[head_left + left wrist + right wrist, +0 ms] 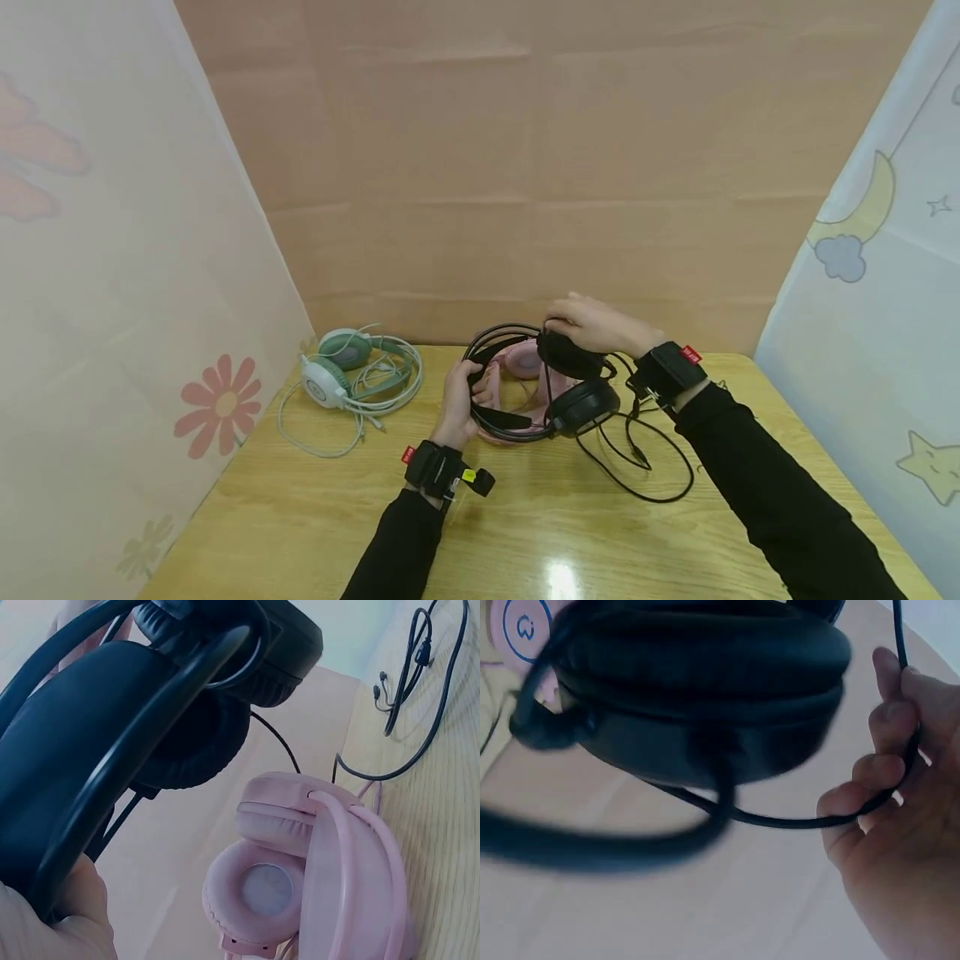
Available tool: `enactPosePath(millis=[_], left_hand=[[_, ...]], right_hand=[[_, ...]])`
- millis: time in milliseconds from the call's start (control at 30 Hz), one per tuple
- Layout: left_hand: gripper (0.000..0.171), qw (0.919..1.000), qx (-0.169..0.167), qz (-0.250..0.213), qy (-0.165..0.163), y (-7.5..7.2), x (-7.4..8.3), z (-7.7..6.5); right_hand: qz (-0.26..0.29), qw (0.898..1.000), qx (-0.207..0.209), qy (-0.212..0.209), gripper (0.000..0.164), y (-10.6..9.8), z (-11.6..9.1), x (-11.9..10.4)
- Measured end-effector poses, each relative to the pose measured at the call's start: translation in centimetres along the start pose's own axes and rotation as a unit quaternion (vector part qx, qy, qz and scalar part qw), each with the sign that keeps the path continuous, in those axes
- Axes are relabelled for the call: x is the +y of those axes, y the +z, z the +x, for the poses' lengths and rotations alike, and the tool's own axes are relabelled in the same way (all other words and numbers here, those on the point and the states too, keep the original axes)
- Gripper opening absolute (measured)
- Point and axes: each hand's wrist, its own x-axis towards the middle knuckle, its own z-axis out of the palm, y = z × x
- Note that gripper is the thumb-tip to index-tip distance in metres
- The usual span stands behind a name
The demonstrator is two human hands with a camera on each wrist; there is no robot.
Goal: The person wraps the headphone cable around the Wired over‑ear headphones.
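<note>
Black over-ear headphones are held up off the table, headband toward the left. My left hand grips that headband, with fingers round it in the left wrist view. At the far ear cup, my right hand has its fingers curled round the black cable, which runs beneath the cup in the right wrist view. Behind and below the black pair, pink headphones rest on the table, partly hidden in the head view.
White and green headphones with a coiled pale cable lie at the table's back left. More black cable loops over the wooden table at the right. A brown backdrop and patterned side panels surround the table.
</note>
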Motion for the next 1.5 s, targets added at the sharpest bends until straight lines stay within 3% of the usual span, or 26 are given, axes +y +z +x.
enactPosePath(millis=[267,467,600,767,967,1100,1300,1500], left_hand=[[0.012,0.9999,-0.007,0.007,-0.009,0.0,0.1,-0.1],[0.011,0.9999,-0.006,-0.001,-0.014,-0.1,0.2,-0.1],[0.011,0.9995,-0.026,0.014,-0.011,0.0,0.4,-0.2],[0.01,0.9986,-0.047,0.021,-0.014,-0.2,0.5,-0.2],[0.01,0.9982,-0.051,0.025,-0.017,-0.3,0.5,-0.2],[0.01,0.998,-0.058,0.016,-0.02,-0.3,0.5,-0.2],[0.011,0.9948,-0.097,-0.003,-0.032,-0.2,0.8,-0.5],[0.012,0.994,-0.103,-0.017,-0.033,-0.1,0.9,-0.5]], right_hand=[[0.037,0.998,-0.022,0.045,0.016,-0.5,0.9,1.5],[0.073,0.994,-0.071,0.044,0.024,-1.1,1.2,1.6],[0.069,0.993,-0.09,0.04,0.023,-1.6,1.5,1.5],[0.039,0.996,-0.068,0.049,0.018,-1.8,1.7,1.8],[0.043,0.996,-0.046,0.063,0.02,-1.3,1.6,2.6],[0.056,0.995,-0.051,0.062,0.024,-0.8,1.6,3.1],[0.067,0.994,-0.063,0.064,0.022,-0.2,1.5,3.9],[0.083,0.992,-0.07,0.065,0.023,0.3,0.7,4.8]])
